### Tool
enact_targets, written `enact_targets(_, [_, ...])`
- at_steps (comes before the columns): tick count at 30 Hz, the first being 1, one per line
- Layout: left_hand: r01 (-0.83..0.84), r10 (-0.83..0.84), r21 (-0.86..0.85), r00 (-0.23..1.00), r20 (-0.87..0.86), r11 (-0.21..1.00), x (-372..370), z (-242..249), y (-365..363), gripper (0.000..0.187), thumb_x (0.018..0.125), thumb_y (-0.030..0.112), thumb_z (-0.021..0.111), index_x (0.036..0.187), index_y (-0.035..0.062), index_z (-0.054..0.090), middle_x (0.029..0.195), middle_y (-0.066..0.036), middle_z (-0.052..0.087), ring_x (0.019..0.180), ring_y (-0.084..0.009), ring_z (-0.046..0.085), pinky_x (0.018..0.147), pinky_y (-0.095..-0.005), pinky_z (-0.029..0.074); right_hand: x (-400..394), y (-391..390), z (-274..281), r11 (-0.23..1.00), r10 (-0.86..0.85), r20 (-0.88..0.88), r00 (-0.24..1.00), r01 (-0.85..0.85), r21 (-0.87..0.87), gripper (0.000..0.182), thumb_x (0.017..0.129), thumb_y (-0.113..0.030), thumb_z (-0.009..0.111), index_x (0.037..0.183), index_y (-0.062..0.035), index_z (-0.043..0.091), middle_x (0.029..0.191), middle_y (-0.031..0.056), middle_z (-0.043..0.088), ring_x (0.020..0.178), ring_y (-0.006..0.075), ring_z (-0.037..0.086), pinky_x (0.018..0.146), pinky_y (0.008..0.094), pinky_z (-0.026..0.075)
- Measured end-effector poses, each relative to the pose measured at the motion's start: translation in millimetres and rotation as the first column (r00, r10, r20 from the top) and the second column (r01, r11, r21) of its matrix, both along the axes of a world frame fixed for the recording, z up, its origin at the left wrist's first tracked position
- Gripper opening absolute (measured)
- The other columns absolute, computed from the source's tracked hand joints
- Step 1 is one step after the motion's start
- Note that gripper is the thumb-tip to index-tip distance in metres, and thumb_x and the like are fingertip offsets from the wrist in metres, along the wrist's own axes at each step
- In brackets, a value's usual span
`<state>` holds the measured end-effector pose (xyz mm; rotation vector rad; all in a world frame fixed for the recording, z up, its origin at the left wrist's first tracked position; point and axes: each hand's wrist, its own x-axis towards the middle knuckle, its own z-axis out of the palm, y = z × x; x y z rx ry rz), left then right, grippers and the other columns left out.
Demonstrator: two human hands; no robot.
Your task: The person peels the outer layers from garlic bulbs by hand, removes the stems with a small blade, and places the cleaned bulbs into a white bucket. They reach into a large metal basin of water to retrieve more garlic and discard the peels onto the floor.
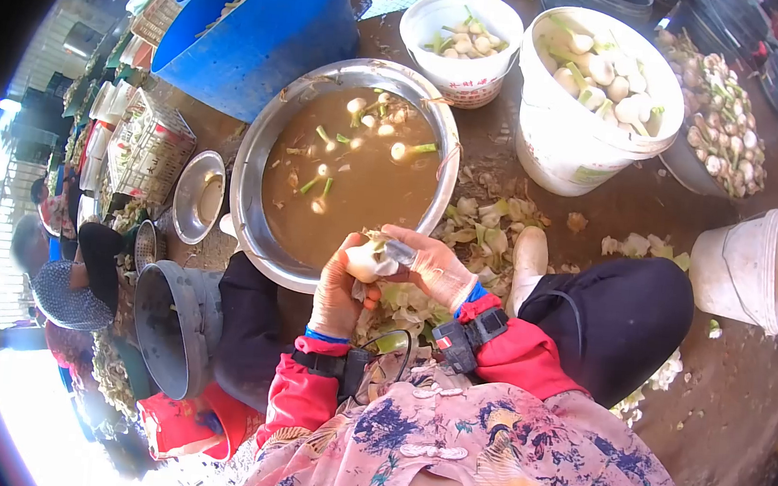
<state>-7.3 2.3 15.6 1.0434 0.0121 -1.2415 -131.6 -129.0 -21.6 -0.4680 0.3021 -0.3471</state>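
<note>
My left hand is closed around a whitish garlic bulb, just beyond my lap. Against the bulb's right side, my right hand pinches a short grey blade that looks like a small knife; its handle is hidden in my fingers. Right beyond my hands stands a wide metal basin of brown water. Several garlic bulbs with green stem stubs float in it. Peeled garlic skins lie on the ground near my right hand.
White buckets of garlic bulbs stand beyond the basin, near a heap of garlic. A blue tub is far left, a white bucket right, a grey bucket left. Another person sits at left.
</note>
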Motion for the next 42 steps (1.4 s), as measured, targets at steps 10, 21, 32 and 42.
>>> enact_targets(10, [-0.305, 0.262, 0.075, 0.901, 0.346, 0.949, -15, -12, -22, 0.062, 0.090, 0.056, 0.055, 0.130, 0.0089, 0.049, 0.096, -0.009, 0.061, 0.085, -0.0223, 0.063, 0.075, -0.0363, 0.053, 9, 9, 29, 0.868, -0.068, -0.506, 0.860, -0.199, -0.454, 0.021, 0.080, 0.000, 0.067, 0.101, 0.0001, 0.069, 0.092, 0.0049, 0.070, 0.084, 0.0123, 0.061, 0.079, 0.0272, 0.049])
enact_targets(21, [0.100, -0.231, 0.425, 0.935, 0.270, 0.900, 49, -2, -32, 0.076, 0.085, 0.066, 0.054, 0.125, 0.0017, 0.050, 0.088, -0.013, 0.063, 0.071, -0.0242, 0.064, 0.063, -0.0352, 0.054, 13, 24, 11, 0.324, 0.046, -0.564, 0.825, -0.546, -0.773, 0.027, 0.078, 0.008, 0.054, 0.098, -0.0016, 0.069, 0.089, 0.0114, 0.069, 0.082, 0.0203, 0.065, 0.075, 0.0308, 0.051])
enact_targets(32, [-0.094, 0.105, -0.048, 0.896, 0.431, 0.994, -5, -28, -6, 0.077, 0.081, 0.034, 0.076, 0.141, 0.0114, 0.033, 0.113, -0.010, 0.057, 0.096, -0.0224, 0.059, 0.079, -0.0397, 0.052, 18, 22, -14, 0.811, 0.160, -0.512, 0.844, -0.408, -0.420, 0.025, 0.077, -0.004, 0.065, 0.101, -0.0072, 0.071, 0.085, 0.0040, 0.067, 0.076, 0.0114, 0.060, 0.070, 0.0270, 0.049])
enact_targets(42, [0.061, -0.060, 0.034, 0.998, -0.036, 0.998, 5, 8, 8, 0.050, 0.090, 0.055, 0.054, 0.116, 0.0115, 0.057, 0.095, -0.008, 0.062, 0.073, -0.0213, 0.063, 0.060, -0.0311, 0.051, -3, -20, -19, 0.949, -0.282, -0.421, 0.862, 0.187, -0.253, 0.023, 0.082, 0.005, 0.056, 0.104, 0.0016, 0.065, 0.096, 0.0079, 0.064, 0.082, 0.0165, 0.063, 0.072, 0.0264, 0.057])
